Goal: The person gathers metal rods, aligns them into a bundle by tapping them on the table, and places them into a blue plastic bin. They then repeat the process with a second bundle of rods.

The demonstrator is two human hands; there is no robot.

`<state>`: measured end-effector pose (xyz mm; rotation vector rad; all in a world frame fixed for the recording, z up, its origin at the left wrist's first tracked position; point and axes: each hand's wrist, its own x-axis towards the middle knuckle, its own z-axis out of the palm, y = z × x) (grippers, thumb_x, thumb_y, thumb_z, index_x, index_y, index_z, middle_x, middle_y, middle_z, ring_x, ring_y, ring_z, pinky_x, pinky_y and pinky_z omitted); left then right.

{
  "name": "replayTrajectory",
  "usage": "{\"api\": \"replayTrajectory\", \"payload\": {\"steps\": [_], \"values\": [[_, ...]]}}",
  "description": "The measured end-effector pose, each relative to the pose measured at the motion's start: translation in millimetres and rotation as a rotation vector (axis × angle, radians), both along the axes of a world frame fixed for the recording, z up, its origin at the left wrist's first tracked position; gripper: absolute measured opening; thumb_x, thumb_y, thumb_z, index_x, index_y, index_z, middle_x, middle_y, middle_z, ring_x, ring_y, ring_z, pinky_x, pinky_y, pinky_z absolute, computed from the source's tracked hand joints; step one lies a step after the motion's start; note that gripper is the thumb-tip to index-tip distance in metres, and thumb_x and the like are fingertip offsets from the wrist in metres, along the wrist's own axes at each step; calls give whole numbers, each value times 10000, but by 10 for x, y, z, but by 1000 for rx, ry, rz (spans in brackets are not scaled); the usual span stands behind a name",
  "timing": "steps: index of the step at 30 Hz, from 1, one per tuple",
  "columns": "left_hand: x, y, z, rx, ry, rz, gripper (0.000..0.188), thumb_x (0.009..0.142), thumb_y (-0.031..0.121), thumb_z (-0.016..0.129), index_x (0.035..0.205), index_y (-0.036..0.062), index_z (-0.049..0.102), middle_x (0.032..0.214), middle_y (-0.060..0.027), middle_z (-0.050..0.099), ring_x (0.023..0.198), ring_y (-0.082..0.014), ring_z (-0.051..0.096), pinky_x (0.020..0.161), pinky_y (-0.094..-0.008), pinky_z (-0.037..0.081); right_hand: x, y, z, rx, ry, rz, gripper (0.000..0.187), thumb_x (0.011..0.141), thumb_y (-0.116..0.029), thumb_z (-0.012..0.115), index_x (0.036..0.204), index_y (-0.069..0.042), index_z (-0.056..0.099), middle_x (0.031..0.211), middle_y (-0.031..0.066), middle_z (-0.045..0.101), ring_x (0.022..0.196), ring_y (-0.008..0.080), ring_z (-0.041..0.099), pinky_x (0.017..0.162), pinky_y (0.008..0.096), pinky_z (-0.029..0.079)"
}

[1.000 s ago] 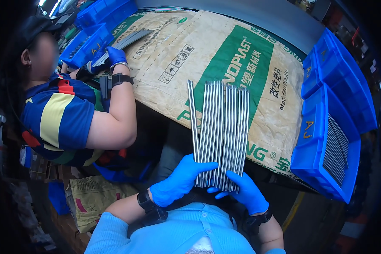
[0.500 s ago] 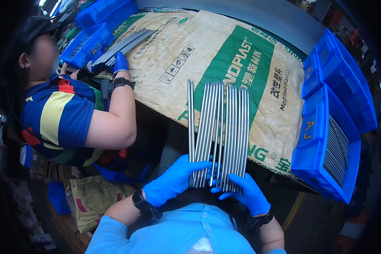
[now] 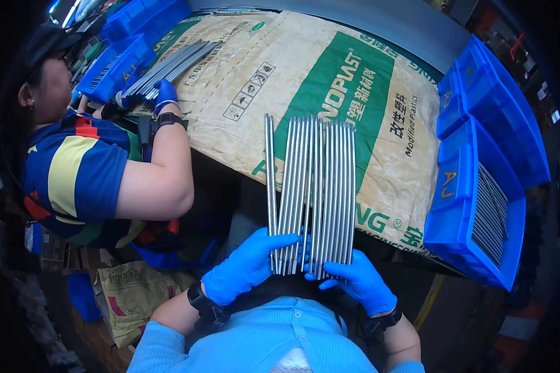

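Between my two blue-gloved hands, several thin metal rods (image 3: 335, 186) stand side by side in a flat row, their far ends reaching over the table's near edge. My left hand (image 3: 246, 264) grips the near ends at the left, thumb lying across the front of the rods. At the right, my right hand (image 3: 358, 283) holds the near ends, with its thumb in front and fingers partly hidden behind. One rod (image 3: 270, 174) at the far left stands apart from the others at its upper end. A narrow gap splits the row near the middle.
The table is covered with a beige and green sack (image 3: 230, 137). At the right, a blue bin (image 3: 445, 230) holds more rods, beside another blue bin (image 3: 510, 118). To the left, a co-worker (image 3: 84, 168) in gloves handles a rod bundle (image 3: 174, 68) near a blue bin (image 3: 134, 59).
The middle rods have shifted within my grip, and the protruding lower end there no longer sticks out separately. The whole view has drifted slightly; both hands keep hold.
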<state>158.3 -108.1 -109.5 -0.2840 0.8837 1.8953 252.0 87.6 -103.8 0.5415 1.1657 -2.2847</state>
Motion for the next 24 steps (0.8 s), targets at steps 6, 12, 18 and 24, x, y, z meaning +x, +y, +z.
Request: {"api": "replayTrajectory", "payload": {"steps": [6,12,18,24], "values": [[8,-2,-25,-23,-4,13,351,849,90,570,1174,-23,503,1011,-147,627,859,-216,649,748,-336,550,-15,-37,-34,45,-14,2,395,819,-109,618,1169,34,503,1000,172,632,874,264,650,663,298,552],[6,-19,-46,-46,-21,24,355,845,81,570,1176,-29,499,1030,-150,622,866,-225,648,751,-339,552,-36,-70,-46,89,-23,-3,364,807,-88,633,1131,34,521,954,157,642,838,243,654,662,293,550],[-14,-36,41,-30,-24,29,371,846,73,563,1190,-40,485,1066,-167,609,894,-236,644,779,-345,547,-74,-124,-49,162,-3,7,376,798,-85,643,1130,35,513,961,153,639,831,235,652,689,310,553],[-59,-172,41,-27,-31,12,378,846,60,550,1198,-54,474,1085,-180,600,929,-250,636,808,-355,538,-52,-32,-37,-185,-69,4,433,817,-77,614,1205,34,454,1077,175,597,949,267,620,773,380,540]]}}
